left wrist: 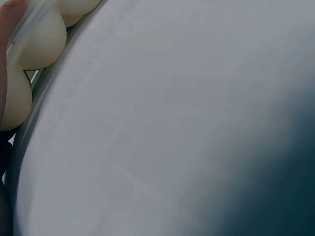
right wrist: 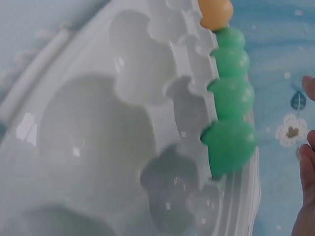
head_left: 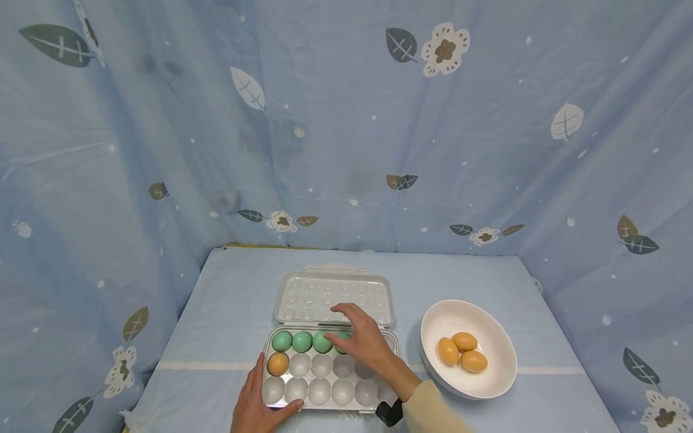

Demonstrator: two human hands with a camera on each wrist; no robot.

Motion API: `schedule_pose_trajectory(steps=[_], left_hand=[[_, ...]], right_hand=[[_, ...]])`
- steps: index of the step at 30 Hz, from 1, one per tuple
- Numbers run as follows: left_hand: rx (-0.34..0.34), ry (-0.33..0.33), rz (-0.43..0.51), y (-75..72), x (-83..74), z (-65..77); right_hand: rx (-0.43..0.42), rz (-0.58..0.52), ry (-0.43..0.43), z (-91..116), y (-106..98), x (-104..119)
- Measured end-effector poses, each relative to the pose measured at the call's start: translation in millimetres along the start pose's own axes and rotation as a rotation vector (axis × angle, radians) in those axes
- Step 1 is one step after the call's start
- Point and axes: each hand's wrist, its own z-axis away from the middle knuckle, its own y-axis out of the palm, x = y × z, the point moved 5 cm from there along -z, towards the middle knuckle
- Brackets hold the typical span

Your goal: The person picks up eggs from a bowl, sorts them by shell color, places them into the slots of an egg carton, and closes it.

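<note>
A white plastic egg carton (head_left: 331, 392) lies with its clear lid (head_left: 335, 297) folded back behind it. Several green eggs (head_left: 302, 342) fill the left part of its back row, and one orange egg (head_left: 278, 364) sits at the left end of the middle row. My left hand (head_left: 255, 400) rests against the carton's front left corner, fingers along the side and thumb at the front edge. Over the back row hovers my right hand (head_left: 369, 344), thumb and fingers spread apart, nothing between them. Its fingers (right wrist: 307, 172) show at the right wrist view's edge, past the green eggs (right wrist: 231, 147).
To the right of the carton stands a white bowl (head_left: 500, 337) holding three orange eggs (head_left: 464, 341). A pale blue cloth (head_left: 243, 288) covers the table, and a patterned curtain (head_left: 335, 150) hangs behind and at both sides.
</note>
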Motion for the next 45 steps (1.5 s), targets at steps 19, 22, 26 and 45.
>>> schedule_pose_trajectory(steps=[19, 22, 26, 45], left_hand=[[-0.126, 0.11, 0.027, 3.0, 3.2, 1.8], [-0.144, 0.126, 0.03, 3.6, 4.0, 1.9], [-0.15, 0.13, 0.028, 3.4, 4.5, 2.2], [-0.105, 0.097, 0.01, -0.4, -1.3, 2.8]], right_hand=[[-0.132, 0.015, 0.014, 21, -60, -31], [-0.145, 0.016, 0.052, 28, -70, -39], [-0.16, 0.03, 0.103, 37, -82, -51], [-0.259, 0.148, 0.191, 85, -136, -92]])
